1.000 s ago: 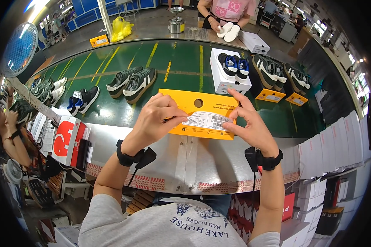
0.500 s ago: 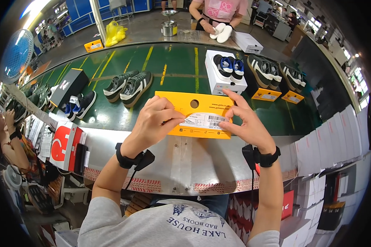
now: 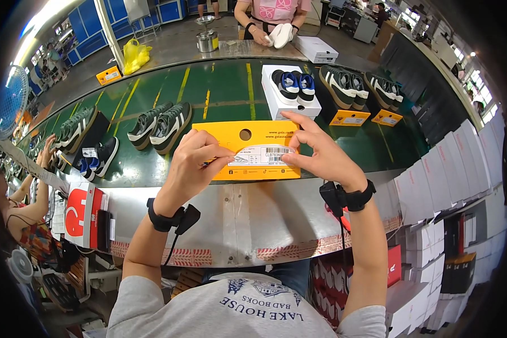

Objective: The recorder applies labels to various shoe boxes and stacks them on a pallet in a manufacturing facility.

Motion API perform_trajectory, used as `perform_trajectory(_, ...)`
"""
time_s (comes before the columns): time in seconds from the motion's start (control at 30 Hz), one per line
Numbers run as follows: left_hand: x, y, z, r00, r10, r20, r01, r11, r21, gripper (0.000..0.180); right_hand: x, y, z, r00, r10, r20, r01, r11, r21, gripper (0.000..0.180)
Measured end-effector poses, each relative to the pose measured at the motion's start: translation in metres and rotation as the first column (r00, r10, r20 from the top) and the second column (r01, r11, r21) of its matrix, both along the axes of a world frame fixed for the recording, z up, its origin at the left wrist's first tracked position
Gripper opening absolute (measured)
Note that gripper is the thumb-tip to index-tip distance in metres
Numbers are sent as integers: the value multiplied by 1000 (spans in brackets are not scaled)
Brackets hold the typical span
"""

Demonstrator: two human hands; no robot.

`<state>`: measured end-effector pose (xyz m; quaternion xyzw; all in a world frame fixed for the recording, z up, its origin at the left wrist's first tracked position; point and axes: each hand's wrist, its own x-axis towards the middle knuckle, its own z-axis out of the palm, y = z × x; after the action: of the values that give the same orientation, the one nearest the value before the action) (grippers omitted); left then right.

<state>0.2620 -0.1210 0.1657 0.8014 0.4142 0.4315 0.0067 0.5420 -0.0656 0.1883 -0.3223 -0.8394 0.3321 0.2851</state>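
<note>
Our left fingers pinch the label's left end on the yellow box; our right fingers touch its right end, pinching or only pressing, we can't tell. We seem to be applying it, which next calls for even smoothing. Below our fingers, bare surface runs to its near edge; beyond the right ones stands a white box.

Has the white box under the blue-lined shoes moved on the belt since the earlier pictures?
No, neither way: the white box keeps the same gap right of the yellow line on the belt.
</note>
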Motion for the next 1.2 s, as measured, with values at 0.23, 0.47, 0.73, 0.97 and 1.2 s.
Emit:
perform_trajectory(0.23, 10, 2, 3, 1000, -9, 10, 9, 1000, -22, 13, 9, 1, 3, 1000, -6, 13, 6, 999, 43, 24)
perform_trajectory(0.47, 21, 2, 4, 1000, 11, -4, -11, 997, -74, 12, 23, 0, -2, 1000, -18, -10, 19, 996, 92, 25)
perform_trajectory(0.73, 37, 14, -15, 992, 10, 125, -11, 1000, 7, 61, 26, -19, -34, 872, -216, -439, 188, 976, -106, 44)
perform_trajectory(0.97, 43, 28, -16, 955, 47, 293, -23, 996, -85, 47, 19, -1, -27, 783, -542, -305, 464, 836, -294, 31)
perform_trajectory(1.2, 49, 40, -24, 956, 49, 290, -55, 998, 11, 30, -78, -56, -25, 872, -367, 323, 61, 737, 673, 59)
